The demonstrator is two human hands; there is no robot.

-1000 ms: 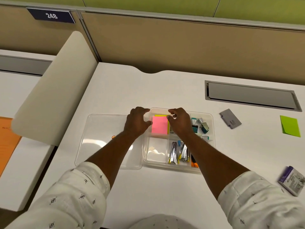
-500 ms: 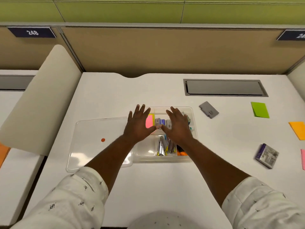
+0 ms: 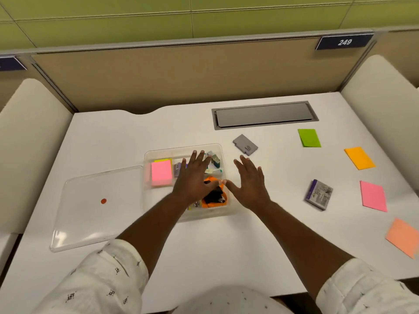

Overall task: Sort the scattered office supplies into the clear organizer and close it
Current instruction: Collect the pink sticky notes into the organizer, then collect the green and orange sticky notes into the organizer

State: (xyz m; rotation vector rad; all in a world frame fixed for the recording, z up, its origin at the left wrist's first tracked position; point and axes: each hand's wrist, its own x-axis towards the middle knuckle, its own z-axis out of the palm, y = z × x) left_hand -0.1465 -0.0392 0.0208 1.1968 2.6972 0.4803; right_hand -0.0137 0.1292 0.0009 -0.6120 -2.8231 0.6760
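Head view: both hands spread, empty; left hand [image 3: 192, 180] over clear organizer [image 3: 172, 152], right hand [image 3: 249, 184] beside its three-o'clock edge. The purple box [image 3: 319, 194] lies at three o'clock, nearer right hand, long axis roughly twelve-to-six.

- Left hand [image 3: 195, 177]: a second ago curled at the far rim of the organizer [image 3: 181, 148]; since flattened and shifted right, now spread over the middle compartments.
- Right hand [image 3: 249, 184]: carried off the organizer; now held flat, fingers spread, above the table [image 3: 136, 137] just right of the box wall, its thumb close to the left thumb.
- Pink pad [image 3: 161, 172]: half hidden half a second ago, now uncovered in full.
- Black clips [image 3: 214, 196]: exposed in the near right compartment.
- View swung right: peach sheet [image 3: 403, 237] brought in; orange sheet [image 3: 359, 157] and pink sheet [image 3: 373, 196] now seen whole.
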